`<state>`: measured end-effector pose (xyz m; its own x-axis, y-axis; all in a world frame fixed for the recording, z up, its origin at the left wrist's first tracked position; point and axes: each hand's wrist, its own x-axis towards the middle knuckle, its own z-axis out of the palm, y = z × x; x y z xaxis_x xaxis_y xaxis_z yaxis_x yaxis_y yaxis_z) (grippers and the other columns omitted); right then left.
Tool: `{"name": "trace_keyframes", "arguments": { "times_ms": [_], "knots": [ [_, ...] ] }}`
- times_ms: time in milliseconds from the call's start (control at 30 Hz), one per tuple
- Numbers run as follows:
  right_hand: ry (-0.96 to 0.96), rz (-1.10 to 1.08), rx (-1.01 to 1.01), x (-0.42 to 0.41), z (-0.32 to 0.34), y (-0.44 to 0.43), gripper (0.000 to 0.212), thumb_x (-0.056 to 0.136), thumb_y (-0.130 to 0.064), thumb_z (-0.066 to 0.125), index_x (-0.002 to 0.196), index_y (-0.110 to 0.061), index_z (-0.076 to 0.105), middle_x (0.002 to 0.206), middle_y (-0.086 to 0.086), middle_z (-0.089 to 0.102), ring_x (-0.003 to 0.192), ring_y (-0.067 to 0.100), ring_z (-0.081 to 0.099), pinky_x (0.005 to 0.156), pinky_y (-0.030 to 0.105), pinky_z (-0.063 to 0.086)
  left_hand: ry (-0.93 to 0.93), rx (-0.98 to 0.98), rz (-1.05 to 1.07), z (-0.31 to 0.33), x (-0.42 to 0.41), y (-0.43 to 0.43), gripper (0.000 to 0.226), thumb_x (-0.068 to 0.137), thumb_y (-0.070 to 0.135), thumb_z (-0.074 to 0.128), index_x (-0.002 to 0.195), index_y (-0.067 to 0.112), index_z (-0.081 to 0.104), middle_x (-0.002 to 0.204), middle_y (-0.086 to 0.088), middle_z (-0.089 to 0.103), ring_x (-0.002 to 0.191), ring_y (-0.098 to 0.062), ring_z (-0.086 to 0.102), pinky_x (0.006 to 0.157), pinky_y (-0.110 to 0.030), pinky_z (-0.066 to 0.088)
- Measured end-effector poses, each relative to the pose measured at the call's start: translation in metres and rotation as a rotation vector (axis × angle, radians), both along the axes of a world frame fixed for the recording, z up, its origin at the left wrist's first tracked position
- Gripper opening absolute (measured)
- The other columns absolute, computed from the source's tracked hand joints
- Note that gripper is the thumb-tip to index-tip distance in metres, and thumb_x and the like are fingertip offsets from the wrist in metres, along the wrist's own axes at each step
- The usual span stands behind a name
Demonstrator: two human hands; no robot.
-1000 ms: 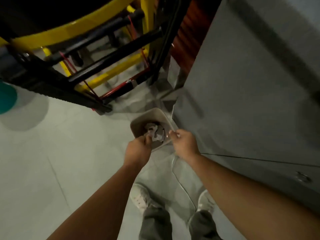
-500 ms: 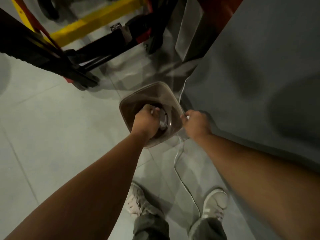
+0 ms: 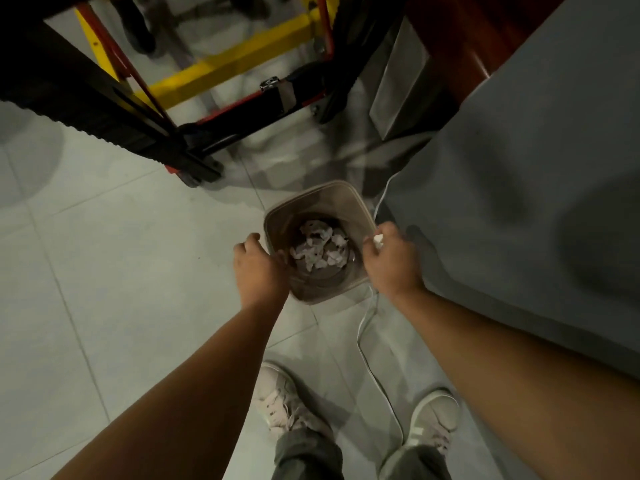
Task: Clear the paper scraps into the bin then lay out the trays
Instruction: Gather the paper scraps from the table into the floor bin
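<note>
Shoes (image 3: 284,400): pale pair, side by side on the tiled floor (image 3: 121,271), below grey trouser legs.
Cable (image 3: 367,341): white, runs across the floor between the shoes and up past the bin's right side.
Left hand (image 3: 258,268): back to the camera, over the bin's left rim; fingers curl down out of sight, so I cannot tell whether it holds anything.
Right hand (image 3: 391,263): at the bin's right rim, pinching a white scrap (image 3: 378,240).
Bin (image 3: 349,199): beige, squarish, on the floor between the hands, just beside the grey table (image 3: 536,168).
Scraps (image 3: 318,247): white, crumpled, heaped in the bin's bottom.
Frame (image 3: 225,64): black, yellow and red bars, beyond the bin.
</note>
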<state>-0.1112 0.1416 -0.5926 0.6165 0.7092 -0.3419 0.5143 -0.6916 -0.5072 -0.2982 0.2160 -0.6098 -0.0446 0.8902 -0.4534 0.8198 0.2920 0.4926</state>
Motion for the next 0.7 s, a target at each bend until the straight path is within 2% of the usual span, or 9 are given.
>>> {"name": "trace_keyframes", "arguments": {
  "times_ms": [33,100,200,300,433,500,567,633,700],
  "knots": [
    [0.073,0.036,0.005,-0.006,0.001,0.006,0.017,0.090,-0.021,0.057,0.101,-0.008,0.059,0.090,0.014,0.065,0.078,0.028,0.056,0.064,0.029,0.036,0.031,-0.041,-0.048,-0.003,-0.001,0.000,0.043,0.095,0.023,0.058,0.134,0.008,0.048,0.128,-0.014,0.054,0.115,-0.032,0.055,0.090,-0.037,0.046],
    [0.221,0.132,-0.022,-0.018,-0.002,0.021,0.017,0.092,-0.016,0.051,0.103,-0.008,0.060,0.098,0.011,0.061,0.090,0.026,0.056,0.071,0.029,0.038,0.065,-0.056,-0.117,-0.007,-0.002,0.001,0.027,0.097,0.020,0.053,0.119,0.006,0.057,0.112,-0.016,0.064,0.104,-0.035,0.061,0.075,-0.032,0.040],
    [0.319,0.245,-0.105,-0.037,-0.008,0.041,0.024,0.094,-0.011,0.050,0.114,-0.007,0.062,0.116,0.015,0.062,0.108,0.032,0.058,0.089,0.031,0.044,0.094,-0.065,-0.107,-0.013,-0.006,0.003,0.024,0.095,0.012,0.051,0.114,0.007,0.065,0.107,-0.016,0.070,0.100,-0.035,0.063,0.073,-0.027,0.039],
    [0.330,0.266,-0.153,-0.049,-0.017,0.051,0.030,0.095,-0.016,0.054,0.125,-0.013,0.056,0.128,0.012,0.057,0.117,0.031,0.054,0.099,0.035,0.044,0.067,-0.122,-0.077,-0.021,-0.010,0.005,0.025,0.093,0.010,0.051,0.111,0.012,0.070,0.101,-0.010,0.073,0.091,-0.028,0.067,0.069,-0.023,0.040],
    [0.375,0.238,-0.221,-0.052,-0.029,0.049,0.064,0.092,-0.030,0.062,0.147,-0.022,0.030,0.147,0.007,0.042,0.132,0.030,0.043,0.106,0.039,0.037,0.006,-0.124,-0.067,-0.032,-0.018,0.003,0.021,0.091,0.012,0.050,0.098,0.013,0.070,0.085,-0.009,0.073,0.076,-0.027,0.069,0.066,-0.028,0.050],
    [0.244,0.297,-0.247,-0.053,-0.033,0.041,0.072,0.090,-0.036,0.064,0.149,-0.025,0.024,0.148,0.007,0.040,0.132,0.031,0.042,0.106,0.043,0.039,0.000,-0.120,-0.077,-0.029,-0.020,0.001,0.022,0.091,0.011,0.051,0.103,0.012,0.070,0.085,-0.009,0.073,0.077,-0.027,0.069,0.069,-0.030,0.053],
    [0.149,0.345,-0.235,-0.055,-0.028,0.029,0.066,0.090,-0.037,0.061,0.147,-0.024,0.029,0.145,0.008,0.042,0.131,0.031,0.043,0.105,0.045,0.042,0.018,-0.133,-0.115,-0.024,-0.023,-0.003,0.026,0.092,0.010,0.051,0.112,0.007,0.067,0.090,-0.012,0.074,0.086,-0.030,0.069,0.077,-0.032,0.054],
    [0.174,0.360,-0.187,-0.057,-0.014,0.016,0.059,0.091,-0.035,0.060,0.144,-0.020,0.036,0.145,0.008,0.043,0.134,0.028,0.041,0.107,0.043,0.041,0.065,-0.142,-0.174,-0.014,-0.024,-0.007,0.025,0.094,0.010,0.050,0.113,0.002,0.064,0.097,-0.014,0.073,0.099,-0.034,0.065,0.080,-0.033,0.049],
    [0.176,0.385,-0.125,-0.058,0.011,0.004,0.051,0.092,-0.032,0.059,0.139,-0.017,0.045,0.143,0.007,0.046,0.132,0.025,0.042,0.108,0.039,0.040,0.084,-0.119,-0.208,0.005,-0.023,-0.011,0.021,0.096,0.013,0.049,0.109,0.003,0.062,0.100,-0.016,0.071,0.101,-0.037,0.063,0.077,-0.035,0.047]
  ]
}}
